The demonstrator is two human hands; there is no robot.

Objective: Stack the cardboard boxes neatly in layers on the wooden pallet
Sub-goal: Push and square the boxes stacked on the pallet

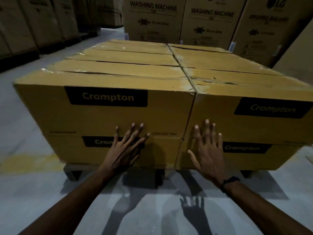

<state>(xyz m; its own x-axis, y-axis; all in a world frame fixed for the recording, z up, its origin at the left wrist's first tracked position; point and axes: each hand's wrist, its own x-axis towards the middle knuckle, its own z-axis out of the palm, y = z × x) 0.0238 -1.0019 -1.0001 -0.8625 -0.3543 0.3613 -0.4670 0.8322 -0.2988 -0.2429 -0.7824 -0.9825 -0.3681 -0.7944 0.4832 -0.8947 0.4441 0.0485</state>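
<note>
Two layers of brown Crompton ceiling-fan boxes stand on a low wooden pallet [72, 173] in front of me. The near upper left box [105, 114] and the near upper right box [250, 128] meet at a seam in the middle. My left hand [125, 150] lies flat, fingers spread, on the front face where the upper and lower left boxes meet. My right hand [208, 150] lies flat with fingers spread on the front of the right boxes, just right of the seam. Neither hand grips anything. The tops of several boxes run back in two rows.
Tall washing-machine cartons [154, 19] stand behind the pallet. More stacked cartons [33, 26] line the left side. Grey concrete floor [25, 192] surrounds the pallet, with a yellow painted line [28, 161] at the left.
</note>
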